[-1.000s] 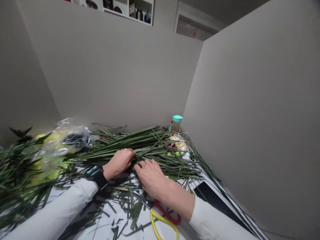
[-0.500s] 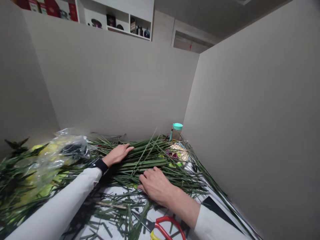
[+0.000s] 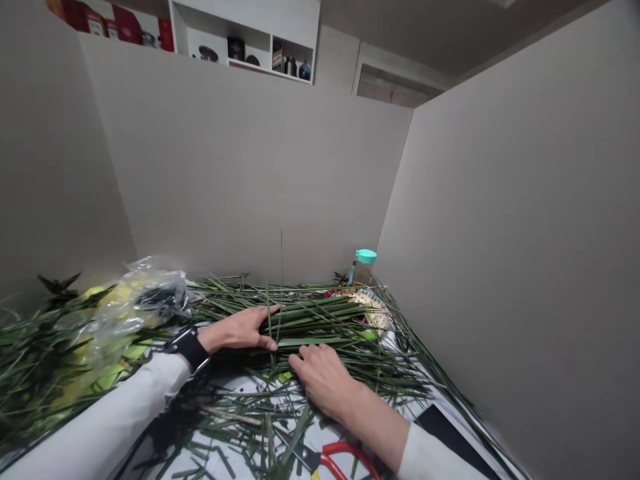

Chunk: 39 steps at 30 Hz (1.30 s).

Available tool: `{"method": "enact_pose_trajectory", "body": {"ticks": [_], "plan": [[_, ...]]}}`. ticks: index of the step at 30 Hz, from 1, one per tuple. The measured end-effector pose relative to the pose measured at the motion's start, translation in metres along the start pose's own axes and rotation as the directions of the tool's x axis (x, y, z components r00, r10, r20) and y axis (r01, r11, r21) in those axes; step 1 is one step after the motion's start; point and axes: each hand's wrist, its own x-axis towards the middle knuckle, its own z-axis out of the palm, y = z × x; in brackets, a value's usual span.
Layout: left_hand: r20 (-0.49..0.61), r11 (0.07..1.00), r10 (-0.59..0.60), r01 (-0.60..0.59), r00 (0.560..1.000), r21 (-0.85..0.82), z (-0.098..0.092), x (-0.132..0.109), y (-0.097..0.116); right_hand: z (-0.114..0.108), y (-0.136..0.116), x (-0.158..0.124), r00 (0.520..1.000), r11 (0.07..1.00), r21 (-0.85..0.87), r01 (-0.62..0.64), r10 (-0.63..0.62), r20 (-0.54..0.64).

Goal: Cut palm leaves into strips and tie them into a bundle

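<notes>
A thick bundle of long, narrow green leaves (image 3: 320,319) lies sideways across the pile in the head view. My left hand (image 3: 243,328), with a dark smartwatch (image 3: 189,347) on its wrist, spans the bundle's left part, thumb on the near side and fingers on the far side. Against the near edge of the leaves, my right hand (image 3: 325,377) presses with curled fingers; its fingertips are partly hidden among them. Scissors with red and yellow handles (image 3: 345,457) lie below my right hand, cut off by the bottom edge. Short leaf cuttings (image 3: 235,427) are scattered beside them.
Clear plastic bags (image 3: 130,300) and leafy stems (image 3: 30,360) crowd the left. A bottle with a turquoise lid (image 3: 366,257) stands at the back right, near a woven round item (image 3: 377,310). A dark flat object (image 3: 450,433) lies right. Grey partitions (image 3: 260,180) enclose the table.
My left hand has come nearer and lower, its thumb now spread from the fingers around the bundle. The crossing leaves have straightened. The whole view has shifted slightly.
</notes>
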Motion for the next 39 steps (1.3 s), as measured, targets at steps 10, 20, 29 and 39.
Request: {"method": "enact_pose_trajectory", "body": {"ticks": [10,20,29,39], "plan": [[-0.063,0.96,-0.101,0.114,0.993,0.255,0.033,-0.023,0.045,-0.014,-0.012,-0.019,1.0,0.999,0.043,-0.008,0.009,-0.025],[-0.094,0.902,-0.163,0.187,0.982,0.389,0.047,-0.018,0.067,-0.056,-0.014,-0.008,0.991,0.919,0.394,0.028,0.025,-0.128],[-0.056,0.895,-0.171,0.179,0.984,0.408,0.043,-0.013,0.069,-0.055,0.002,0.012,0.976,0.71,0.699,-0.084,0.201,-0.087],[-0.166,0.882,-0.156,0.213,0.974,0.421,0.058,-0.015,0.073,0.0,0.072,0.106,0.926,0.825,0.473,-0.309,0.374,-0.049]]}}
